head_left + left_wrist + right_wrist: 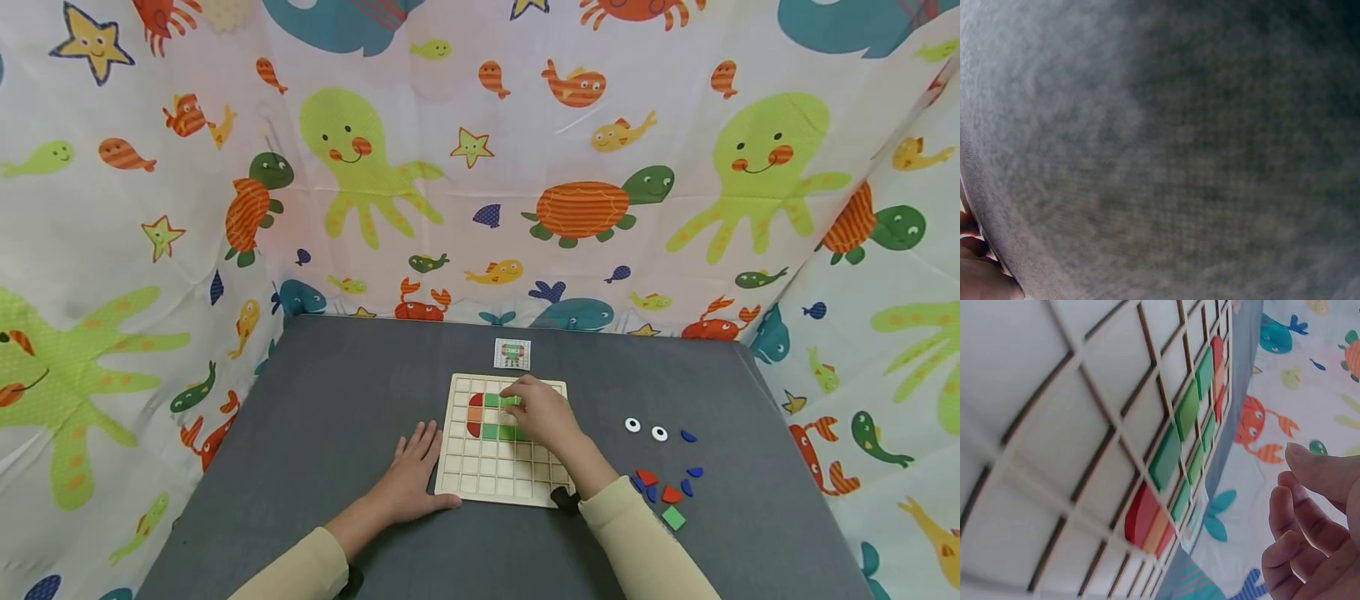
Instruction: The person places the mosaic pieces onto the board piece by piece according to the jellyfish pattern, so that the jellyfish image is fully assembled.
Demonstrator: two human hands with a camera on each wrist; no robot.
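A pale wooden grid board [491,475] lies on the grey table. Two rows of green tiles [1165,457] sit in its cells, with red rounded pieces [1141,512] and an orange tile [1159,529] closing the ends. My right hand [551,417] is over the board's upper right part, hiding some cells. In the right wrist view, its fingers are loosely bent and no piece shows between thumb and fingertips. Spread out on the table, my left hand [408,475] lies along the board's left edge, its thumb at the lower left corner. The left wrist view is mostly dark blur.
Behind the board lies a small picture card [512,354]. To the right are two white rings [633,425], several blue pieces [688,436], red pieces [672,495] and a green square [673,517]. A sea-animal curtain [465,192] hangs around the table [360,375].
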